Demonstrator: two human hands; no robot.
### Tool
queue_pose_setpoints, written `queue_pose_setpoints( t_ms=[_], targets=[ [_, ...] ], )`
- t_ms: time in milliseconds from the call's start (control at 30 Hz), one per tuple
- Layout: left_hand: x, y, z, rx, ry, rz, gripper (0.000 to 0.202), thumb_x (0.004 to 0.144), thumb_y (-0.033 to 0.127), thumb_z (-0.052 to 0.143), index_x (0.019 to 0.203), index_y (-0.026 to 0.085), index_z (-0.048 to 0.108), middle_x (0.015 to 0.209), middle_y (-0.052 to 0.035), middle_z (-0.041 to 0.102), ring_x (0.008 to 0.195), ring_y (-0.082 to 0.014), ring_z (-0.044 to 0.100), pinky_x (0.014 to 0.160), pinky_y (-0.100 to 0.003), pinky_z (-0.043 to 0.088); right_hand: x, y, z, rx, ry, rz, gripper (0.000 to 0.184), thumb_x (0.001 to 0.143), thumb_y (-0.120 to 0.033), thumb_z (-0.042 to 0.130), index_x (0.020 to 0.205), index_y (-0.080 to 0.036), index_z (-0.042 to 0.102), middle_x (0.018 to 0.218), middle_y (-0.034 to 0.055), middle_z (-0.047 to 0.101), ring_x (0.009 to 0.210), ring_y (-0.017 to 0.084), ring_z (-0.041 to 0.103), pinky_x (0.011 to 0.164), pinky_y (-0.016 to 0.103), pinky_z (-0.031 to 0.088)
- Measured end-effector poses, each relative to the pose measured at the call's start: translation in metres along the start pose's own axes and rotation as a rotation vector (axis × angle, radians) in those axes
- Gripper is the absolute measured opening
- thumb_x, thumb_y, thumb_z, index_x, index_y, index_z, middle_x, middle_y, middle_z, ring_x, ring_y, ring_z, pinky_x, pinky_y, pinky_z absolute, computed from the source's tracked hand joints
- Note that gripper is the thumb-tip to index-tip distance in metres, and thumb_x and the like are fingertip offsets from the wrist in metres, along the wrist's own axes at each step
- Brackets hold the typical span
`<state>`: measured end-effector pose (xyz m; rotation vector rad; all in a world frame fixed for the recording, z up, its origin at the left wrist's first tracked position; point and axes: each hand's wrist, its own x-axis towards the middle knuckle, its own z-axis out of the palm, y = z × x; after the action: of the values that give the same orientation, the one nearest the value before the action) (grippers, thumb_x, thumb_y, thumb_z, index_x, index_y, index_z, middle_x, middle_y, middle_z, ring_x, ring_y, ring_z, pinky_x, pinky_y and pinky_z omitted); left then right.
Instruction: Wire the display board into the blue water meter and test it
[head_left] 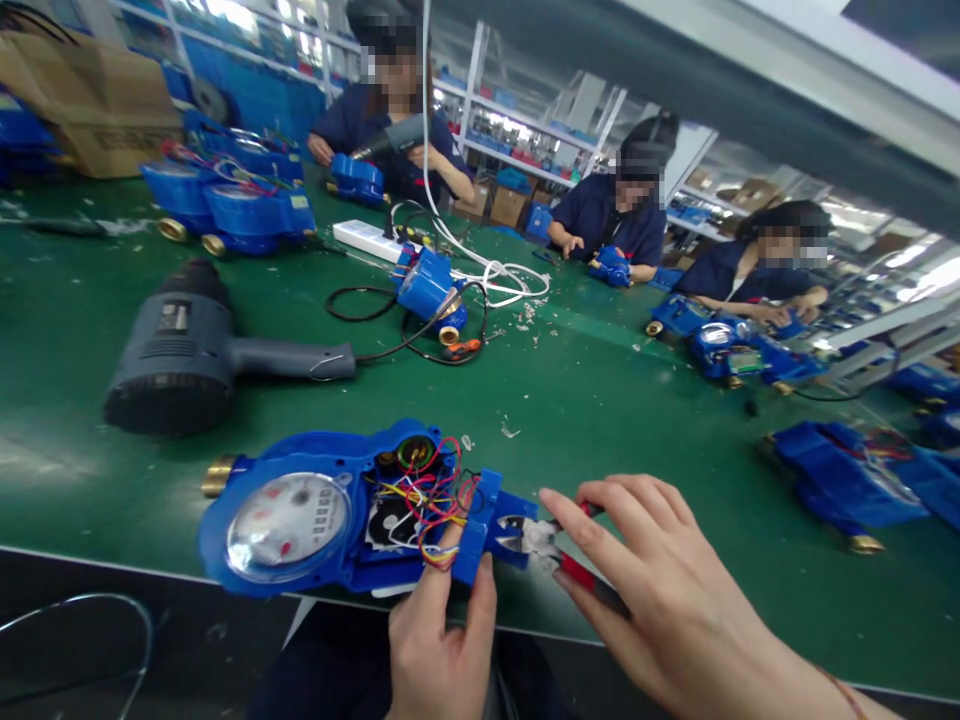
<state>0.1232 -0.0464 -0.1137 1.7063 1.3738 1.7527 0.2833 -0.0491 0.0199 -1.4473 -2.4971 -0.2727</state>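
Observation:
A blue water meter (300,520) lies at the front edge of the green table (600,420), its casing open with several coloured wires (431,495) showing. My left hand (439,650) grips the meter's right end from below, thumb and finger pinching the blue housing. My right hand (660,590) is closed on red-handled cutting pliers (544,545), whose jaws touch the right edge of the meter's open compartment.
A grey heat gun (180,350) lies to the left. Another blue meter (431,290) with black and white cables sits mid-table. More blue meters (232,195) are stacked far left and at the right (847,480). Three people work across the table. Cardboard box (97,100) at far left.

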Motion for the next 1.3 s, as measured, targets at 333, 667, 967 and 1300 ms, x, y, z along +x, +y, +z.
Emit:
queue_pose_setpoints(
  t_ms=[333, 667, 967, 1300],
  targets=[
    [0.004, 0.004, -0.002, 0.080, -0.031, 0.041, 0.050, 0.083, 0.010, 0.063, 0.132, 0.019, 0.055, 0.108, -0.0098, 0.075, 0.084, -0.0235, 0.075, 0.079, -0.027, 0.059, 0.012, -0.008, -0.019, -0.081, -0.205, -0.050, 0.068, 0.067, -0.010, 0.052, 0.135, -0.006, 0.049, 0.113, 0.0194, 0.053, 0.103, 0.031, 0.042, 0.087, 0.050, 0.043],
    [-0.002, 0.007, -0.003, -0.057, -0.068, -0.091, 0.054, 0.084, 0.008, 0.060, 0.136, 0.021, 0.053, 0.117, -0.0083, 0.072, 0.091, -0.0234, 0.074, 0.083, -0.027, 0.058, 0.024, -0.015, -0.032, -0.310, -0.298, -0.216, 0.065, 0.067, -0.016, 0.049, 0.131, -0.004, 0.054, 0.104, 0.0182, 0.065, 0.090, 0.033, 0.054, 0.071, 0.048, 0.049],
    [0.000, 0.009, -0.005, -0.127, -0.027, -0.100, 0.057, 0.080, 0.003, 0.064, 0.132, 0.025, 0.058, 0.113, -0.0036, 0.074, 0.092, -0.0225, 0.074, 0.084, -0.026, 0.059, 0.018, -0.012, -0.035, -0.231, -0.443, -0.167, 0.070, 0.068, -0.012, 0.050, 0.138, -0.009, 0.044, 0.105, 0.0141, 0.061, 0.087, 0.029, 0.054, 0.068, 0.043, 0.050],
    [0.001, 0.006, -0.004, -0.128, -0.051, -0.100, 0.045, 0.082, 0.006, 0.064, 0.125, 0.020, 0.062, 0.109, -0.0059, 0.075, 0.090, -0.0213, 0.074, 0.085, -0.024, 0.058, 0.026, -0.005, -0.033, -0.140, -0.548, -0.174, 0.062, 0.072, -0.008, 0.044, 0.134, -0.008, 0.044, 0.097, 0.0129, 0.061, 0.082, 0.027, 0.058, 0.061, 0.039, 0.053]
  ],
)
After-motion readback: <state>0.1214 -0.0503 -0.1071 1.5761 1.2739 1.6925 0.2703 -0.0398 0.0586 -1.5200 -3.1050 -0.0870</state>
